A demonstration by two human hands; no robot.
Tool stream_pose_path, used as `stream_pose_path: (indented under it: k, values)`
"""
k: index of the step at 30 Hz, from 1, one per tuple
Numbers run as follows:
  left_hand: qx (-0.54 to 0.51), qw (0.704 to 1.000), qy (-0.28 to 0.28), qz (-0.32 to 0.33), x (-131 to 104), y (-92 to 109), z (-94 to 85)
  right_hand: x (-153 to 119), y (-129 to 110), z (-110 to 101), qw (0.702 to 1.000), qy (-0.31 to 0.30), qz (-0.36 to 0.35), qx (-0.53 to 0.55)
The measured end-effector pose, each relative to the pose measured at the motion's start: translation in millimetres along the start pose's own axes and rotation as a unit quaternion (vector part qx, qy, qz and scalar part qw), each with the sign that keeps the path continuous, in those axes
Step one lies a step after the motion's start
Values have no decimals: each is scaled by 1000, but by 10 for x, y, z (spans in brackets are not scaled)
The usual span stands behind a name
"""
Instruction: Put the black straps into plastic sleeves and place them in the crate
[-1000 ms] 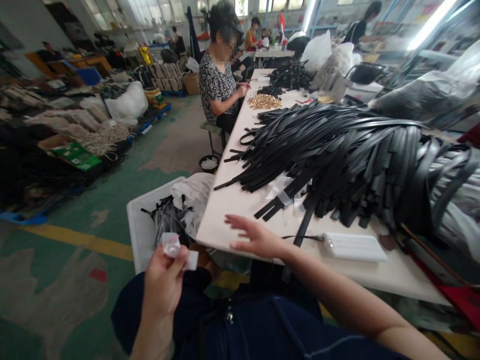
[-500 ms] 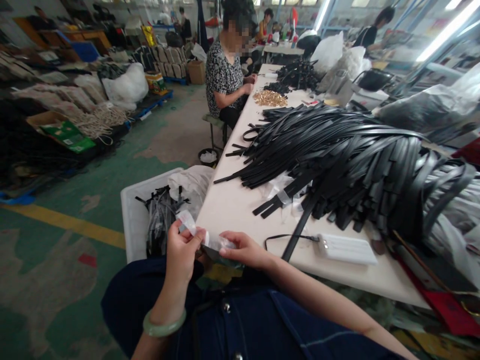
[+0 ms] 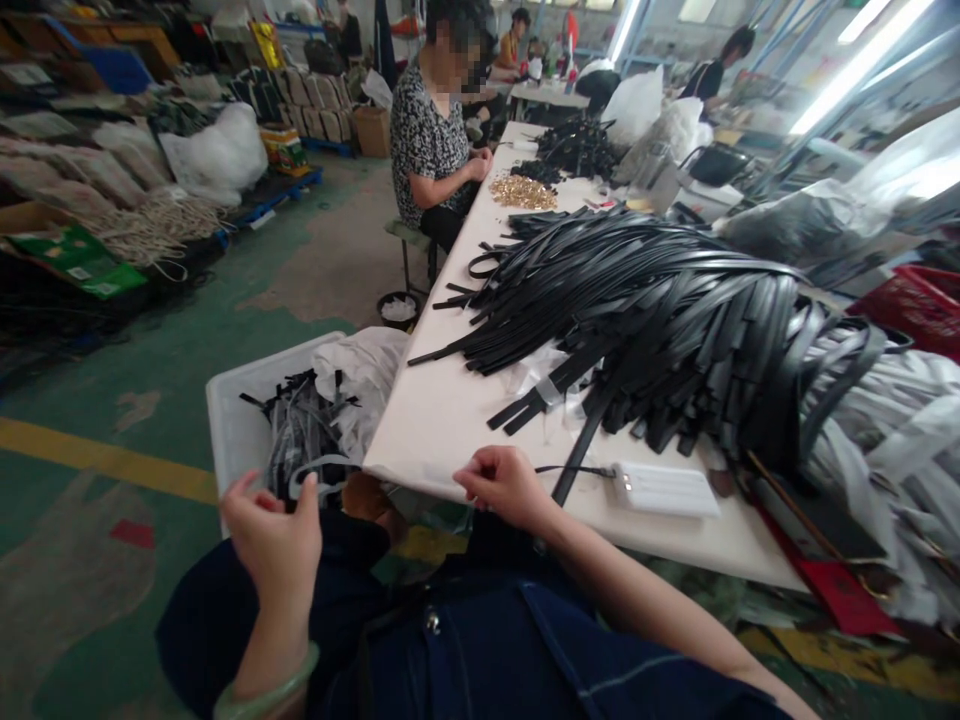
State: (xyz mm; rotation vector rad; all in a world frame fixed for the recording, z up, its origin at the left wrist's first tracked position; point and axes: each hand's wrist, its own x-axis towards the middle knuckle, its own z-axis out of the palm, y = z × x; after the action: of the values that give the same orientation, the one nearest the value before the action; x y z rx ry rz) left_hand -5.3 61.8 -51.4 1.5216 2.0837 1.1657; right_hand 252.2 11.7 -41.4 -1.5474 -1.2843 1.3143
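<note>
My left hand (image 3: 274,535), with a green bangle (image 3: 274,690) at the wrist, is raised over my lap beside the white bin, its fingers apart. A pale, blurred strip (image 3: 326,465) shows just right of its fingertips; whether they touch is unclear. At the table's near edge, my right hand (image 3: 502,485) pinches something clear and thin, too blurred to name. Dark straps in clear wrapping (image 3: 296,430) lie in the white bin (image 3: 236,400). A big heap of black straps (image 3: 637,310) covers much of the pale table (image 3: 435,430).
A white power bank (image 3: 667,490) with a black cable lies near the table's front edge. Further back are gold metal pieces (image 3: 523,192) and a seated person (image 3: 431,140) in a patterned shirt. A black bucket (image 3: 397,310) stands on the floor left of the table.
My hands have moved apart: the left went left and opened, off the clear wrapping both hands held. The view has turned slightly right.
</note>
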Motion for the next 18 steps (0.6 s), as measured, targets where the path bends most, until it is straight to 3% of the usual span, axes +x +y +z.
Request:
stream_pose_path:
  k: [2, 4, 5, 6, 7, 9, 11, 14, 18]
  values:
    - [9, 973, -186, 135, -73, 280, 33, -42, -110, 0, 987, -55, -76, -134]
    - [-20, 880, -408, 241, -177, 567, 125, -85, -225, -2, 951, -100, -161, -243]
    - [-28, 835, -483, 262, -223, 683, 181, -98, -271, -18, 936, -114, -189, -274]
    - [-30, 809, -525, 263, -258, 768, 236, -101, -300, -51, 927, -126, -204, -288]
    - [-31, 803, -540, 250, -280, 821, 287, -87, -308, -104, 923, -143, -212, -289]
    - [-41, 830, -516, 209, -284, 842, 366, 4, -252, -274, 920, -155, -209, -291]
    - [-72, 856, -479, 179, -261, 794, 411, 181, -109, -505, 916, -112, -180, -341]
    - [-118, 872, -449, 156, -243, 703, 422, 525, 169, -861, 890, -18, -134, -436]
    - [-169, 868, -445, 141, -280, 657, 363, 886, 425, -1168, 873, -17, -129, -471]
